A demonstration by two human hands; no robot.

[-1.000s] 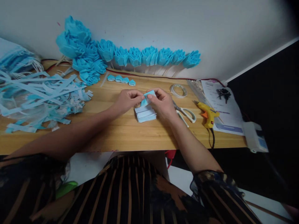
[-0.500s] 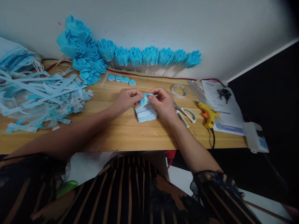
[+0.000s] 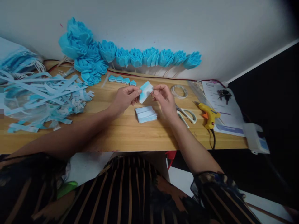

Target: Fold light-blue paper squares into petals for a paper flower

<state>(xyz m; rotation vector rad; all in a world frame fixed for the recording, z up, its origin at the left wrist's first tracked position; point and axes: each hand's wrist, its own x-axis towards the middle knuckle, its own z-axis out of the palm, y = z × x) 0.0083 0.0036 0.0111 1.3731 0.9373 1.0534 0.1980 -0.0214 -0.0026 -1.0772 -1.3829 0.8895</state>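
Observation:
A small blue and white fabric piece (image 3: 146, 91) is held up, tilted, between my two hands. My left hand (image 3: 126, 99) pinches its left edge between thumb and fingers. At its upper right corner, my right hand (image 3: 164, 99) is closed in a pinch. Below it on the wooden table lies a stack of pale blue rectangles (image 3: 146, 114). Several small folded blue pieces (image 3: 122, 80) form a row behind my left hand.
Blue fabric flowers (image 3: 149, 56) line the wall. Cut strips (image 3: 46, 96) and masks (image 3: 17, 59) cover the left. To the right are tape (image 3: 179, 91), scissors (image 3: 188, 115), a yellow glue gun (image 3: 209, 115), a paper sheet (image 3: 219, 105) and keys (image 3: 224, 95).
The fabric piece has been opened out and tilted, with more of its face showing. My right hand has shifted slightly right, and the stack below is more visible.

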